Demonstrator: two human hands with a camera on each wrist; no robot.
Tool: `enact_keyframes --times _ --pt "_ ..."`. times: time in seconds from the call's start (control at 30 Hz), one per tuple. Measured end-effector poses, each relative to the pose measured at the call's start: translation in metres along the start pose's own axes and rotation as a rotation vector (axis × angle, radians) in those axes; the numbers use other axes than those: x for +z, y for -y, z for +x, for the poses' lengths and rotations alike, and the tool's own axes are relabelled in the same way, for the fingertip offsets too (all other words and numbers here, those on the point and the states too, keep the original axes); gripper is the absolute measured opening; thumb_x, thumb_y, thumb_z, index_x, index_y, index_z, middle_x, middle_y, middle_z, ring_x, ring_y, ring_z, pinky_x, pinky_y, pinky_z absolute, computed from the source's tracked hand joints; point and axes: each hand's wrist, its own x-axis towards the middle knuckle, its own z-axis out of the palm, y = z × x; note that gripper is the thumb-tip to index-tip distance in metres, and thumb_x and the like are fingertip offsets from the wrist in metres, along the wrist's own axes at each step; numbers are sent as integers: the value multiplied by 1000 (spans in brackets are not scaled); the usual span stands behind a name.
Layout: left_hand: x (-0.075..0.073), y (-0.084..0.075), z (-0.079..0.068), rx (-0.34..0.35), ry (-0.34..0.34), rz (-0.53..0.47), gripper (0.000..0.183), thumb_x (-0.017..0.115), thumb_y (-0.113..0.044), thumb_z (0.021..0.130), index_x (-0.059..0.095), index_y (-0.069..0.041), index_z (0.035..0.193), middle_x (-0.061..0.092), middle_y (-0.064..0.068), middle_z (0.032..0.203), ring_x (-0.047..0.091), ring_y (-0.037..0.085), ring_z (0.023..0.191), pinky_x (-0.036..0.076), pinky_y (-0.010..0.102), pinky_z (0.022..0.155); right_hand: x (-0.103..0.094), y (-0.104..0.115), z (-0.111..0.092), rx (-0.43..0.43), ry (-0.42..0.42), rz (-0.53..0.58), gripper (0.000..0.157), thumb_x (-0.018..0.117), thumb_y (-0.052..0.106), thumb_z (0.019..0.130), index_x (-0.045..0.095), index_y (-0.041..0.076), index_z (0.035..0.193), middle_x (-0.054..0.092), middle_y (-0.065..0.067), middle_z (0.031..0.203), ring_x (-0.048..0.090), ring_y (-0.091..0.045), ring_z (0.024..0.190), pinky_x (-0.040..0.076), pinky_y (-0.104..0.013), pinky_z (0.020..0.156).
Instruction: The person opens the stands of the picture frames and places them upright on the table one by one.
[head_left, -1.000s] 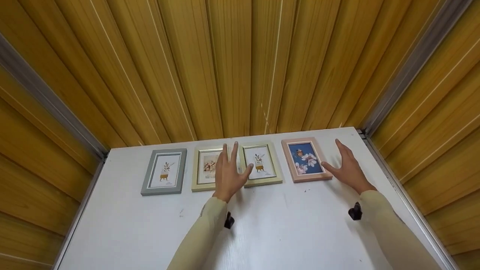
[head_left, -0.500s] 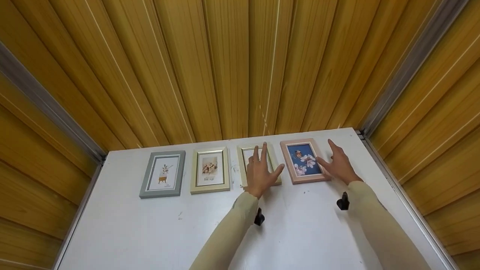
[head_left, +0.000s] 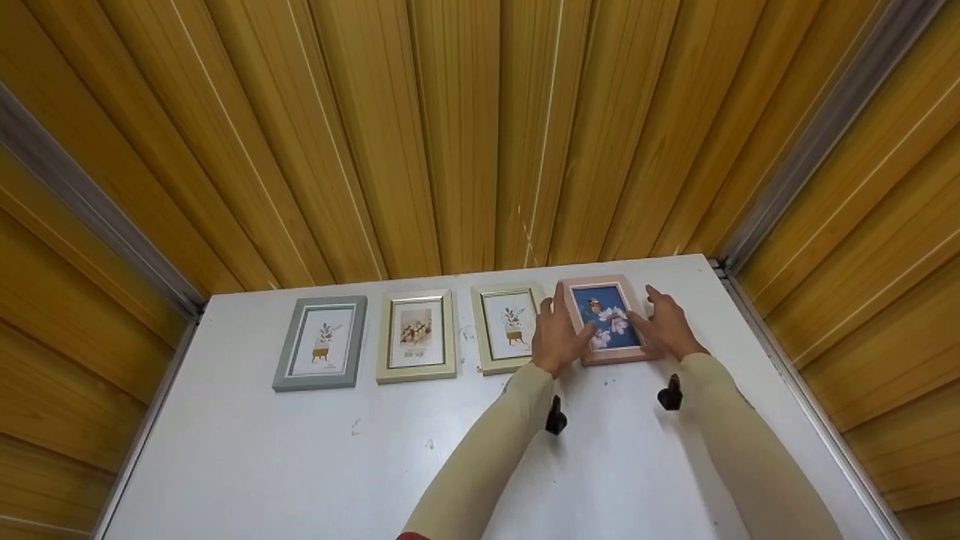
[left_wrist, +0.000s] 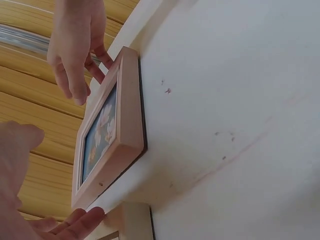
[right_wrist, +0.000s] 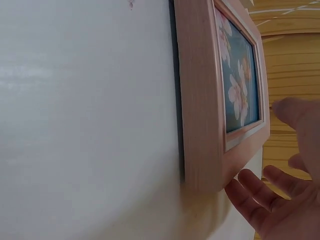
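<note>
A pink picture frame (head_left: pixel 616 311) with white blossoms on blue lies face up at the right end of a row of frames. My left hand (head_left: pixel 557 336) is at its left side, between it and a cream frame (head_left: pixel 495 365), fingers extended and thumb apart. At the right side, my right hand (head_left: pixel 669 330) has its thumb over the frame's edge in the head view. In the right wrist view, the right fingertips (right_wrist: pixel 233 189) are at the pink frame's side; whether they touch cannot be told. The left fingertips (left_wrist: pixel 95 214) appear just off it in the left wrist view.
Further left lie another cream frame (head_left: pixel 416 375) with a floral picture and a grey-blue frame (head_left: pixel 283 379). All rest on a white tabletop (head_left: pixel 300 465). Yellow wood-look panels (head_left: pixel 465 135) rise behind and on both sides, with metal rails (head_left: pixel 150 247) at the corners.
My left hand has moved right, from over the cream frames to the pink frame's left side. My right hand has moved slightly left, closer to that frame. The frames keep their places.
</note>
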Motion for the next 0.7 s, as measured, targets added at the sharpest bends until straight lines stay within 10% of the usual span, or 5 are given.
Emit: enact_keyframes --times 0.37,0.7 --pt "16 -22 5 -201 73 -20 85 75 -38 94 29 -12 161 54 18 143 59 29 126 48 42 107 4 5 4 -1 -4 -81 70 54 26 106 25 -15 154 43 -40 142 43 -52 135 35 -60 114" --pt "24 -16 10 -239 47 20 56 74 -30 95 55 3 137 68 19 120 68 29 111 55 40 96 4 7 -2 42 32 -70 64 53 22 107 29 -15 153 47 -39 143 48 -50 134 38 -59 112"
